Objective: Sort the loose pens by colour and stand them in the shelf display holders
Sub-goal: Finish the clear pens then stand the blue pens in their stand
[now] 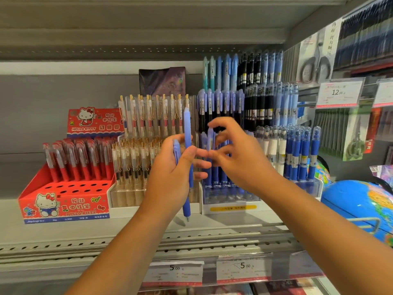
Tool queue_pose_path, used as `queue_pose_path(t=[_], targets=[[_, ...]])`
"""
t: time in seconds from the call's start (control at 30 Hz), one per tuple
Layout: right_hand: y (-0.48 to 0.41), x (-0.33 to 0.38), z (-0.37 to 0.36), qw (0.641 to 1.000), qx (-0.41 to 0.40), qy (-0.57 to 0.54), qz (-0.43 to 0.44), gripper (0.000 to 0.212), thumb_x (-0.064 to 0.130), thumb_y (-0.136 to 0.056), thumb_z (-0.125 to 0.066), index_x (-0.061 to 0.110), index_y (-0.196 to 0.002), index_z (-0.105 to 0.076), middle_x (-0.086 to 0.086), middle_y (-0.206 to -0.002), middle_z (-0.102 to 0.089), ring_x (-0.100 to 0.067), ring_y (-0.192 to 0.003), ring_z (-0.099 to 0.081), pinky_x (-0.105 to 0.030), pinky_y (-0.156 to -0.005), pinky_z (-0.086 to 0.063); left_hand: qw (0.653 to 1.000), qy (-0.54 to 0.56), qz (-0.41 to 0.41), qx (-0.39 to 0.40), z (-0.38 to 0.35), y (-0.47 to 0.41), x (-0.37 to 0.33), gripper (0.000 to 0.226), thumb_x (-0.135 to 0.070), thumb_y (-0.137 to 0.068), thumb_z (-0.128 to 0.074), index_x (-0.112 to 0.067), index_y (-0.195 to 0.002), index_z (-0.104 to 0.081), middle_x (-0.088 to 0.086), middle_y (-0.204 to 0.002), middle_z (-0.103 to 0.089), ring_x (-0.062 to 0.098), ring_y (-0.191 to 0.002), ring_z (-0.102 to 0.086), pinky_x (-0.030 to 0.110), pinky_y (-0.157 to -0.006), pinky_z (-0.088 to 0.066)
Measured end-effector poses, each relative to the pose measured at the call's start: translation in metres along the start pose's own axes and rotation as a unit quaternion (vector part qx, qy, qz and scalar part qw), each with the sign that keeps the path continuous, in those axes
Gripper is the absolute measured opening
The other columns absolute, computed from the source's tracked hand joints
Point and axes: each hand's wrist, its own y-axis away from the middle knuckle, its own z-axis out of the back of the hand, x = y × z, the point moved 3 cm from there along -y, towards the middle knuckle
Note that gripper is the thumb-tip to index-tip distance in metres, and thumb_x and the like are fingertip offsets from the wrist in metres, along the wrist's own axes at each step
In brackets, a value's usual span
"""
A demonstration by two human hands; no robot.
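My left hand (pixel 170 177) grips two periwinkle-blue pens in front of the shelf. The longer blue pen (pixel 187 128) stands upright, tip down, and the second pen (pixel 176 150) lies against my palm. My right hand (pixel 240 162) hovers just to the right with its fingers spread and loosely curled, fingertips near my left fingers. It holds nothing that I can make out. Behind both hands stands the tiered display holder (pixel 231 207) with rows of periwinkle, black and light-blue pens.
A red Hello Kitty box (pixel 63 205) of red pens with several vacant holes stands at the left. Beside it is a holder (pixel 127 196) of clear gold-clip pens. Dark-blue capped pens (pixel 302 154), a globe (pixel 357 203) and hanging scissors packs (pixel 316 60) are at the right.
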Motion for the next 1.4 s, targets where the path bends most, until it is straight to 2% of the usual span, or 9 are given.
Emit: queue_pose_path(t=[0.33, 0.53, 0.63, 0.77, 0.83, 0.97, 1.13, 1.27, 1.4], targets=[[0.003, 0.001, -0.009, 0.994, 0.047, 0.092, -0.028, 0.049, 0.011, -0.093, -0.062, 0.034, -0.128, -0.036, -0.001, -0.08, -0.06, -0.023, -0.07, -0.063, -0.053, -0.065, -0.055, 0.999, 0.027, 0.019, -0.013, 0.0, 0.001, 0.002, 0.009, -0.018, -0.104, -0.042, -0.019, -0.106, -0.051, 0.001, -0.087, -0.073, 0.018, -0.077, -0.073, 0.029, -0.062, -0.06], [0.011, 0.002, -0.008, 0.985, 0.041, 0.166, -0.014, 0.042, 0.028, -0.096, -0.057, 0.032, -0.13, -0.033, 0.001, -0.064, -0.061, -0.018, -0.059, -0.059, -0.047, -0.056, -0.053, 1.0, -0.011, 0.002, 0.011, 0.0, 0.002, 0.003, 0.012, -0.017, -0.105, -0.042, -0.018, -0.105, -0.054, -0.001, -0.084, -0.071, 0.014, -0.079, -0.071, 0.027, -0.065, -0.059], [0.014, 0.008, -0.002, 0.999, -0.023, 0.024, -0.014, 0.027, 0.019, -0.096, -0.053, 0.03, -0.12, -0.047, 0.003, -0.07, -0.059, -0.011, -0.058, -0.053, -0.037, -0.058, -0.05, 1.0, -0.011, 0.004, 0.017, 0.0, 0.003, 0.002, 0.013, -0.018, -0.105, -0.042, -0.017, -0.106, -0.055, 0.001, -0.083, -0.07, 0.016, -0.077, -0.071, 0.029, -0.066, -0.06], [0.01, 0.024, 0.002, 0.98, -0.042, -0.192, -0.029, 0.029, 0.019, -0.097, -0.059, 0.024, -0.124, -0.054, 0.014, -0.089, -0.061, -0.005, -0.075, -0.061, -0.027, -0.063, -0.054, 0.999, -0.005, 0.007, 0.038, -0.004, 0.005, 0.001, 0.014, -0.016, -0.105, -0.044, -0.015, -0.106, -0.057, 0.002, -0.083, -0.07, 0.02, -0.077, -0.071, 0.034, -0.066, -0.062], [0.008, 0.029, 0.002, 0.977, -0.037, -0.206, -0.027, 0.028, 0.018, -0.095, -0.062, 0.026, -0.121, -0.056, 0.012, -0.091, -0.063, -0.003, -0.081, -0.063, -0.024, -0.064, -0.054, 0.999, -0.014, -0.001, 0.05, -0.006, 0.006, 0.0, 0.014, -0.016, -0.105, -0.044, -0.015, -0.106, -0.058, 0.0, -0.083, -0.071, 0.018, -0.076, -0.07, 0.031, -0.066, -0.061], [0.007, 0.033, 0.004, 0.975, -0.052, -0.216, -0.025, 0.023, 0.006, -0.092, -0.065, 0.026, -0.102, -0.058, 0.003, -0.082, -0.065, -0.001, -0.065, -0.061, -0.017, -0.055, -0.052, 0.998, -0.017, 0.007, 0.066, -0.006, 0.007, 0.004, 0.017, -0.02, -0.104, -0.044, -0.019, -0.107, -0.06, 0.0, -0.088, -0.071, 0.018, -0.082, -0.07, 0.032, -0.069, -0.061], [0.008, 0.025, 0.007, 0.966, -0.078, -0.24, -0.057, 0.02, 0.006, -0.094, -0.063, 0.014, -0.111, -0.059, -0.01, -0.086, -0.066, -0.016, -0.07, -0.068, -0.027, -0.059, -0.058, 0.997, -0.045, -0.001, 0.063, -0.004, 0.006, 0.006, 0.021, -0.031, -0.102, -0.043, -0.027, -0.109, -0.062, -0.006, -0.097, -0.072, 0.013, -0.091, -0.07, 0.032, -0.075, -0.061], [0.008, 0.017, 0.014, 0.96, -0.103, -0.246, -0.081, 0.028, 0.008, -0.095, -0.061, 0.022, -0.118, -0.054, -0.001, -0.082, -0.061, -0.012, -0.067, -0.068, -0.027, -0.057, -0.058, 0.999, -0.034, -0.018, -0.006, 0.004, 0.003, 0.002, 0.021, -0.032, -0.104, -0.04, -0.026, -0.099, -0.059, 0.0, -0.079, -0.066, 0.017, -0.071, -0.066, 0.029, -0.06, -0.057], [0.008, 0.007, 0.025, 0.964, -0.118, -0.224, -0.083, 0.032, 0.007, -0.096, -0.06, 0.033, -0.112, -0.052, -0.001, -0.084, -0.062, -0.017, -0.071, -0.07, -0.028, -0.057, -0.059, 0.998, -0.049, -0.033, -0.034, 0.008, 0.002, 0.001, 0.026, -0.035, -0.106, -0.038, -0.035, -0.088, -0.056, -0.005, -0.062, -0.047, 0.009, -0.046, -0.037, 0.025, -0.044, -0.034]])
